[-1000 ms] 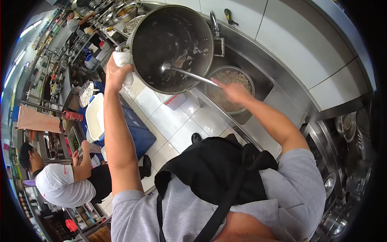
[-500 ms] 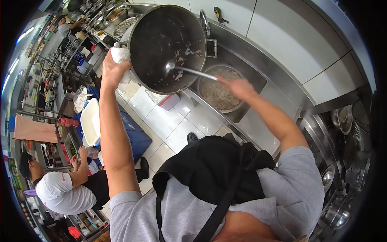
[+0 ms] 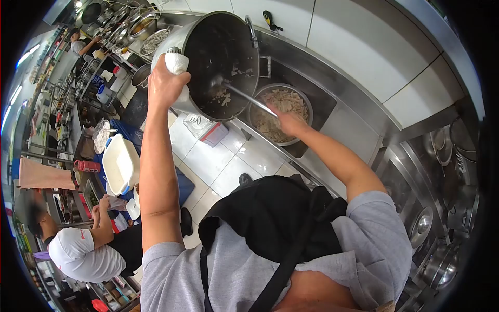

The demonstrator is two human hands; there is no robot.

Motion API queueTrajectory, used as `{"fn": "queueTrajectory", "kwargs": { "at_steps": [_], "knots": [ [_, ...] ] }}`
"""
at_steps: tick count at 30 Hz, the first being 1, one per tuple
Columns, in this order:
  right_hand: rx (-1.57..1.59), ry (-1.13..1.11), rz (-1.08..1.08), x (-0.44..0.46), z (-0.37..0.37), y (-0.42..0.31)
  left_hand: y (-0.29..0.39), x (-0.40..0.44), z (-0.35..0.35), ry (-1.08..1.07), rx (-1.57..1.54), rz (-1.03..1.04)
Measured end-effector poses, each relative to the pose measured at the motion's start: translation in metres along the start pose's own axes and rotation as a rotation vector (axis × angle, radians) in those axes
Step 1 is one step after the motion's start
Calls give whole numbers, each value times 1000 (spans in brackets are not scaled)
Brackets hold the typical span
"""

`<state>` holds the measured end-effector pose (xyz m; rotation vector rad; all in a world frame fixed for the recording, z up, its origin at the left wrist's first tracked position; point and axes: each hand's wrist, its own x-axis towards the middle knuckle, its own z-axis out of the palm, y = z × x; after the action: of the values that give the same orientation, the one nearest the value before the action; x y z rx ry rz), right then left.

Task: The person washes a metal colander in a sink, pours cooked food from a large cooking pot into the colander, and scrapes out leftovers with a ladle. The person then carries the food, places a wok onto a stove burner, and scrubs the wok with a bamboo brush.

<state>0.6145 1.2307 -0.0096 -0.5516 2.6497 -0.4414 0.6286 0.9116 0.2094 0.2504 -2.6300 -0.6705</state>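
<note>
A large metal stockpot (image 3: 218, 57) is tilted on its side over the sink's left edge, its mouth facing right. My left hand (image 3: 167, 83) grips its near handle through a folded white cloth (image 3: 177, 64). In my right hand (image 3: 289, 122), closed round the shaft, is a long metal ladle (image 3: 248, 97); its head lies inside the pot among pale food scraps (image 3: 222, 96). Just beyond the pot's rim, partly behind my right hand, a round metal bowl (image 3: 310, 106) in the sink holds a heap of pale, shredded-looking food (image 3: 283, 104).
The steel sink (image 3: 327, 99) has a tap (image 3: 251, 31) beside the pot. A lidded plastic container (image 3: 213, 132) stands on the tiled floor. To the left are a white tub (image 3: 122, 164) and a person in a white shirt (image 3: 86, 254). Pans (image 3: 442, 265) hang at right.
The pot has shifted left and tipped further over, its mouth now turned more toward the bowl. My left hand has moved right and the ladle slightly left. More of the bowl shows.
</note>
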Motion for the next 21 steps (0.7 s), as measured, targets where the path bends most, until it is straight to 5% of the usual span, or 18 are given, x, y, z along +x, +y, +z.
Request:
{"fn": "queueTrajectory", "kwargs": {
  "at_steps": [5,12,16,21],
  "knots": [
    [-142,13,-52,-43,9,71,13,-5,2,-11,48,-57],
    [-490,188,-117,-101,-95,157,25,-11,9,-8,41,-39],
    [-678,85,53,-128,-173,124,27,-12,13,8,48,-63],
    [-579,165,63,-92,-145,87,29,-14,14,-6,64,-49]
  ]
}}
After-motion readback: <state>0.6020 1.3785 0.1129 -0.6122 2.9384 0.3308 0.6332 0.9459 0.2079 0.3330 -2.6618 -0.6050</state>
